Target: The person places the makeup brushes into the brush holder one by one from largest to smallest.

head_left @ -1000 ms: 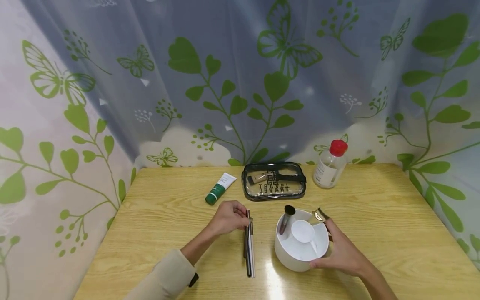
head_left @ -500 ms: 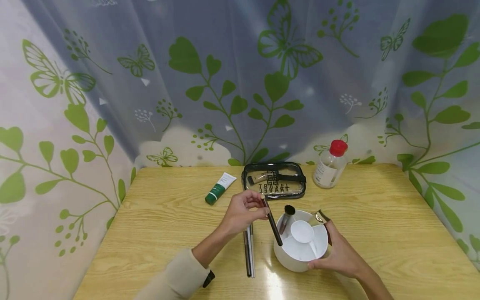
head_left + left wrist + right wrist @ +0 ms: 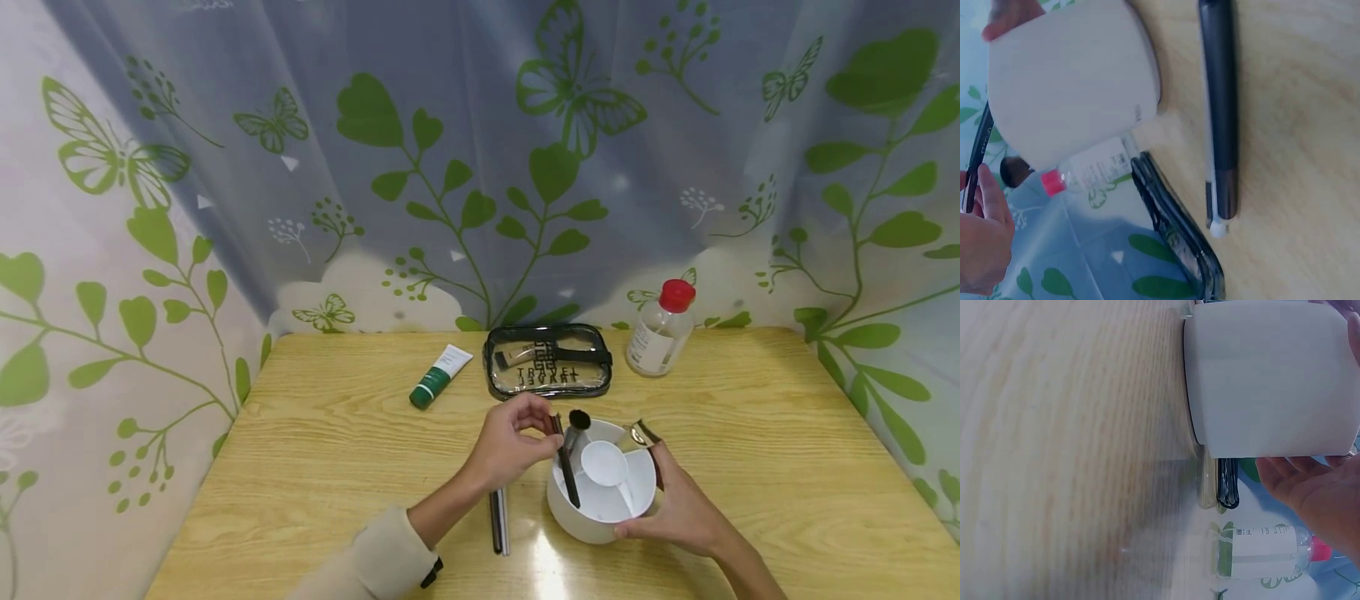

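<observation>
Beyond the pot [image 3: 581, 527] lie a pouch [image 3: 549, 385] and a tube [image 3: 441, 377], with a bottle [image 3: 654, 343] standing near; more sticks [image 3: 496, 525] lie to its left, and a brush [image 3: 577, 421] leans inside it, close to my fingers. My left hand [image 3: 517, 442] pinches a black stick [image 3: 568, 477] whose lower end is at the pot's left compartment, how deep I cannot tell. My right hand [image 3: 681, 510] grips the pot's right side.

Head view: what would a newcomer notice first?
Probably the round white holder on the table, gripped by the right hand while the left hand pinches a dark stick at its open top. Behind it stands a bottle with a red cap, before a leafy, butterfly-patterned backdrop.
</observation>
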The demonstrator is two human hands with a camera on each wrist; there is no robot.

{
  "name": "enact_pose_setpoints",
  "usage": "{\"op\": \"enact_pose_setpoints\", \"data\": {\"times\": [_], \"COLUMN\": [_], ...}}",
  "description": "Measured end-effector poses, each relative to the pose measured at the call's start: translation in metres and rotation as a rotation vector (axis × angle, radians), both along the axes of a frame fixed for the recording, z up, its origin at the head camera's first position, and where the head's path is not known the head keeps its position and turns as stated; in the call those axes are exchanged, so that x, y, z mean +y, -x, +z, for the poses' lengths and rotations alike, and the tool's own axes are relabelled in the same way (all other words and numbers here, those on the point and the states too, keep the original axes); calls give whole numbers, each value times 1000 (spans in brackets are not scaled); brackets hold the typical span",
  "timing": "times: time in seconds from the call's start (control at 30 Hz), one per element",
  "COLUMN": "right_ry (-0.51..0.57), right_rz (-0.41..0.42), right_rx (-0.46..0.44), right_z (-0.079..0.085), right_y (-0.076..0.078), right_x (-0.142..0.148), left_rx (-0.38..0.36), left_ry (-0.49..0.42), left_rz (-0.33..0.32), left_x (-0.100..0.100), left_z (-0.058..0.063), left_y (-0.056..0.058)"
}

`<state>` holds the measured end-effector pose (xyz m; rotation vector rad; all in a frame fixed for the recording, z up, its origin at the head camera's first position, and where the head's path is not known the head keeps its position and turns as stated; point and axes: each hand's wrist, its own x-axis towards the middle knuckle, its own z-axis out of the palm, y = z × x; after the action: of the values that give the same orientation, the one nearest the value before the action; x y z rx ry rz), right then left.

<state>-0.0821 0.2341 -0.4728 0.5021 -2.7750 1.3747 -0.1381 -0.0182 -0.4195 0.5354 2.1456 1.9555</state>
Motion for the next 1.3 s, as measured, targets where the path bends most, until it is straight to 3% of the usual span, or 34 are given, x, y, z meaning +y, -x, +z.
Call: {"op": "enact_pose_setpoints", "data": {"times": [0.3,0.47,0.7,0.8,1.3], "right_ry": [4,9,-1,-8,-5], "right_rz": [6,7,4,6,17], "right_rx": [-3,-6,-33,-54,-72], "right_z": [0,0,2,2,4], "right_y": [0,0,0,0,0], "right_x": [0,0,-1,0,0], "left_rx": [15,49,209,259,302], "left_ry": [56,107,266,288,362], "left_rz": [5,-43,-101,-110,-191], "left_x": [1,2,2,1,1], "left_z": [-3,-3,-3,-3,-11], "left_y": [-7,-10,-14,-14,-16]}}
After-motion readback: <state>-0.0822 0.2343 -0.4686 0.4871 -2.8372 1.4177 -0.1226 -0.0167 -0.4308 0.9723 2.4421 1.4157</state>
